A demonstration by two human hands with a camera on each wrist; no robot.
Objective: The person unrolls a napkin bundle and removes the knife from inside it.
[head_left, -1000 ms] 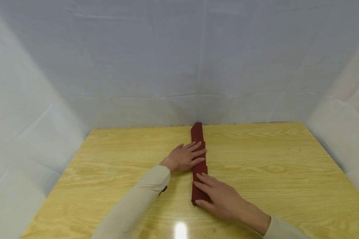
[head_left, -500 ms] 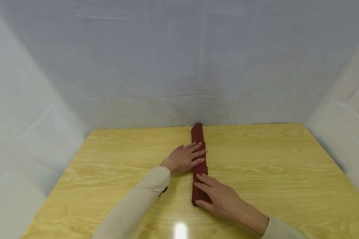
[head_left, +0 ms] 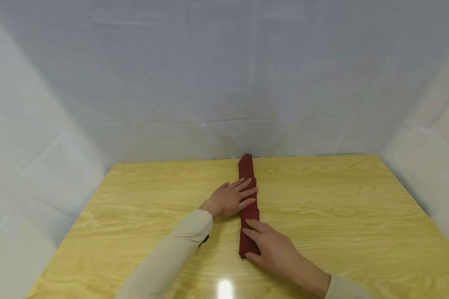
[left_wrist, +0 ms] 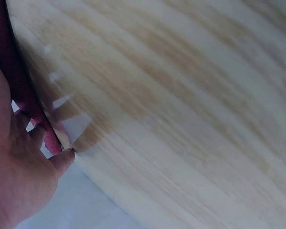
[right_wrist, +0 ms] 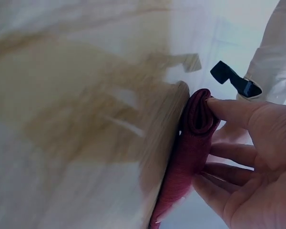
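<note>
Left sheet (head_left: 22, 124): white, creased, hanging along the left side of the wood-grain table (head_left: 321, 199).
Left sleeve (head_left: 168, 257): cream, slanting in from the table's near left toward its middle.
Black wrist piece (head_left: 204, 239): small, at the underside of the sleeve's cuff, just left of the table's midline; partly hidden.
Glare spot (head_left: 225, 288): bright reflection on the near part of the table, slightly left of its midline.
Left hand (head_left: 228, 201): at the table's middle, fingers extended and spread, most fingertips laid across the cloth from its left side; nothing gripped.
Cloth (head_left: 250, 213): dark red, folded into a long narrow strip, flat along the table's midline from the far edge toward the near side. Long edges stepped; far tip slanted, close to the grey back sheet (head_left: 247, 74) behind the table. Near end shows stacked layers in the right wrist view.
Right hand (head_left: 277, 251): right of the table's midline, nearer than the left. Fingers slightly bent and parted, tips resting on the cloth; thumb touching its near end; no grip around it.
Right sleeve (head_left: 344, 288): cream, at the table's near right.
Right sheet (head_left: 434, 166): white, along the table's right side.
</note>
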